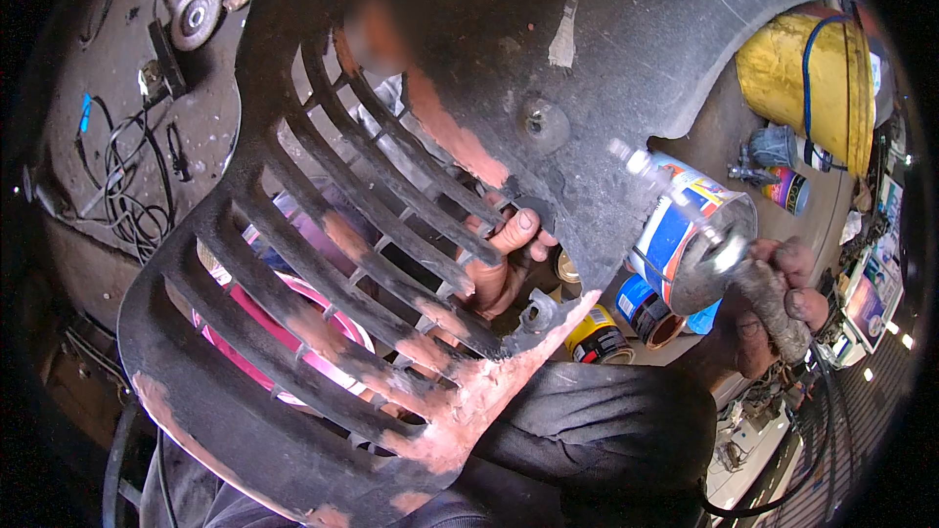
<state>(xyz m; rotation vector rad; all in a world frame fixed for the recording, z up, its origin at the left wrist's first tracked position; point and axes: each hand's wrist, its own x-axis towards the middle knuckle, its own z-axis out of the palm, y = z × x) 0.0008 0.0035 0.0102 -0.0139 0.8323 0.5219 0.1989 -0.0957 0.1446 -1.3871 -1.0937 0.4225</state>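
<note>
A large black plastic bumper piece [626,49] with a slatted grille [342,225] lies tilted across my lap. Pinkish filler patches [479,396] cover its lower corner and parts of the slats. Behind the slats, my left hand [504,264] grips the piece near its inner edge, thumb bent over; some fingers are hidden. At the right, my right hand [778,308] is closed round the wrapped grey handle of a tool resembling a soldering iron [724,249]. Its shiny metal shaft points up and left toward the bumper's edge, blurred, so contact with the plastic cannot be made out.
A big paint can [690,225] stands right of the bumper, with smaller cans [597,337] below it. A yellow container [807,78] is farther right. Tangled cables [132,176] and a grinding disc [198,17] lie left. A black cable [831,411] trails from the tool.
</note>
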